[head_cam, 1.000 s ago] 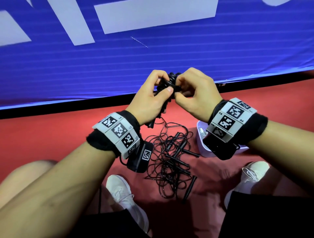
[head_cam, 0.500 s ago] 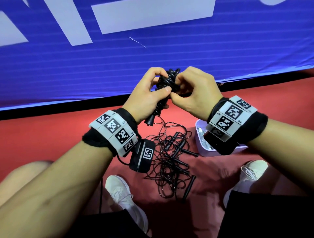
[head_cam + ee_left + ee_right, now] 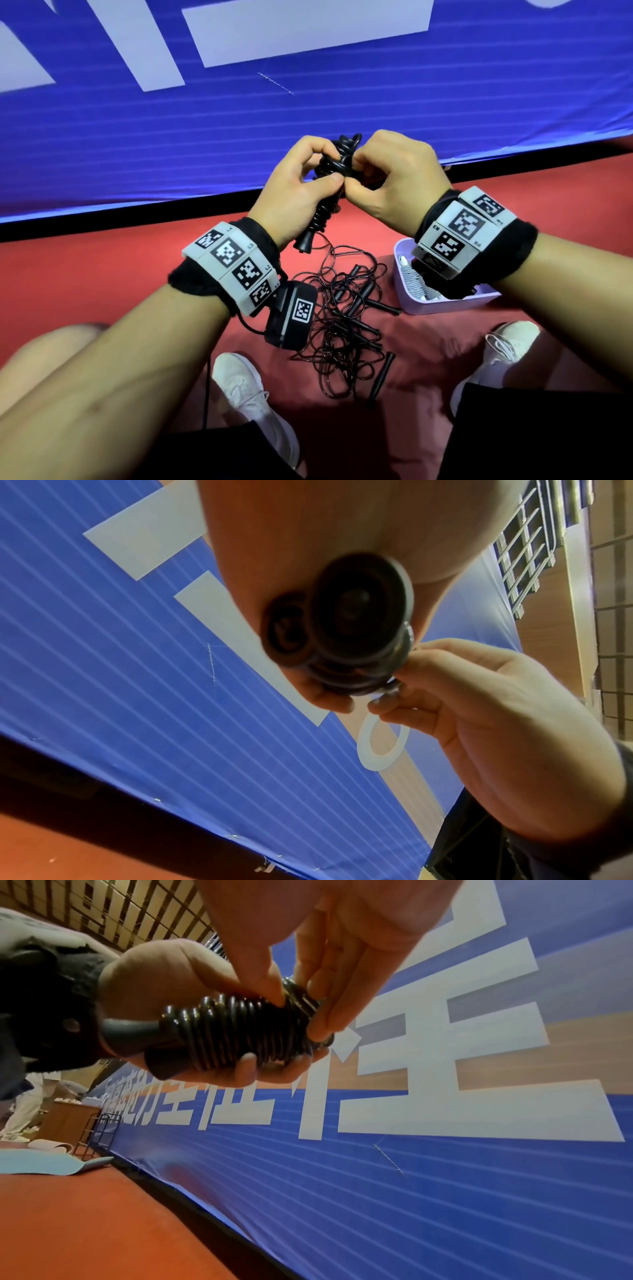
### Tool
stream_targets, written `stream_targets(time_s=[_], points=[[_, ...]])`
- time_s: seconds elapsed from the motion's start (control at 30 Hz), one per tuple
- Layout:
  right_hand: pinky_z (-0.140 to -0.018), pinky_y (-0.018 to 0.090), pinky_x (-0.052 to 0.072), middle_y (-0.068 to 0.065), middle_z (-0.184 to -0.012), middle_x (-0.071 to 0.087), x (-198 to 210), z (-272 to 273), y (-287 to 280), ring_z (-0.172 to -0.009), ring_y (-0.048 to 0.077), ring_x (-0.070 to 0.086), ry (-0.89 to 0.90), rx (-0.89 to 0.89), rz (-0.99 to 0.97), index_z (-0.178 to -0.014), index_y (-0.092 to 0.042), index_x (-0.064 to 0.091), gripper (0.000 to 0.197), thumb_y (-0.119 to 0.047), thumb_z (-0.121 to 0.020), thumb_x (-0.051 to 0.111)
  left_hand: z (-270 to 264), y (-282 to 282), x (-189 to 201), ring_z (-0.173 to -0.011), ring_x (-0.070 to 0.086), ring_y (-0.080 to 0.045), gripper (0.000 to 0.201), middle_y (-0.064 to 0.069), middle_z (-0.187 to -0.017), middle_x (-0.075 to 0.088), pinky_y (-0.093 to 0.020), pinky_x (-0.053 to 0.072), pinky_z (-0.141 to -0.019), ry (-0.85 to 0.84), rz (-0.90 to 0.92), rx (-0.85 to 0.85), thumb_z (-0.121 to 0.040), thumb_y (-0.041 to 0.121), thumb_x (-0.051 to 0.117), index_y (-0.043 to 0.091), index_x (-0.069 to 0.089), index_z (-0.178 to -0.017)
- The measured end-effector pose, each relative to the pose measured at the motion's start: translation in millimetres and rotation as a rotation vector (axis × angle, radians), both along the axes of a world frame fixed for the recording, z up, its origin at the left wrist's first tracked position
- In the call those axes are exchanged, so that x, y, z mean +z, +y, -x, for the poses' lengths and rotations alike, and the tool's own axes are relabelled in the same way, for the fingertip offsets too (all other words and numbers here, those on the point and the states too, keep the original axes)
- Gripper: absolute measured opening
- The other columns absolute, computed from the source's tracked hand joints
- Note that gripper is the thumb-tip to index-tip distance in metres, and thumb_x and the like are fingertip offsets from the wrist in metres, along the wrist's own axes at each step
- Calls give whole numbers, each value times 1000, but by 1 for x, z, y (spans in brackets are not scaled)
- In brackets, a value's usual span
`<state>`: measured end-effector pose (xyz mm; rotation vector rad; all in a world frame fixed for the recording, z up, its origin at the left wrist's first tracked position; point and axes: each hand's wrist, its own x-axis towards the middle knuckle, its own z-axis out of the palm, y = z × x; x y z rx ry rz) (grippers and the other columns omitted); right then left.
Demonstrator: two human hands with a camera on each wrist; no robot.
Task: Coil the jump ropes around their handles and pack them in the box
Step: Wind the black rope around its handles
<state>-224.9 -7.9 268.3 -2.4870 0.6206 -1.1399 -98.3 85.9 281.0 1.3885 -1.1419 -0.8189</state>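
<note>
We grip the coiled black jump rope (image 3: 334, 178) in our left hand (image 3: 294, 195), raised above the loose ropes (image 3: 346, 318) left of the lavender box (image 3: 442, 305), while our right hand (image 3: 397, 178) pinches its top coils.

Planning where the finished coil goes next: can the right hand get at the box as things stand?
Probably yes. The box sits open on the floor just under the right hand's wrist, nothing lying between. But that hand now pinches the coiled rope that the left hand grips.
</note>
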Motion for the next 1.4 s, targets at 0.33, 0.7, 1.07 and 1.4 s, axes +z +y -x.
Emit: stream_targets(time_s=[0.33, 0.7, 1.07, 1.4], points=[[-67, 18, 43, -4, -70, 64, 6, 3, -10, -67, 10, 57, -28, 20, -243, -79, -12, 70, 16, -24, -84, 61, -5, -2, -4, -76, 60, -21, 9, 14, -77, 60, -62, 49, -87, -108, -5, 121, -83, 30, 61, 39, 58, -81], [-72, 41, 49, 8, -85, 65, 5, 2, -13, -81, 30, 61, 148, 44, 12, -90, -9, 67, 17, -19, -83, 55, 5, -5, -6, -60, 52, -15, 13, 4, -80, 54, -25, 49, -56, -218, -20, 136, -96, 16, 57, 23, 51, -87], [-63, 41, 51, 9, -77, 66, 11, 2, -7, -71, 31, 62, 78, 30, 41, -82, -7, 67, 28, -22, -79, 44, 3, -13, -11, -106, 60, -11, 33, 4, -112, 64, -34, 48, -100, -274, -41, 154, -93, 24, 58, 24, 59, -126], [-72, 27, 41, 6, -86, 63, 1, 7, -19, -78, 22, 57, 120, 24, -78, -89, -7, 66, 15, -13, -82, 54, 4, -20, -21, -108, 56, -4, 32, 9, -116, 61, -14, 41, -99, -252, -65, 159, -97, 17, 55, 22, 57, -129]])
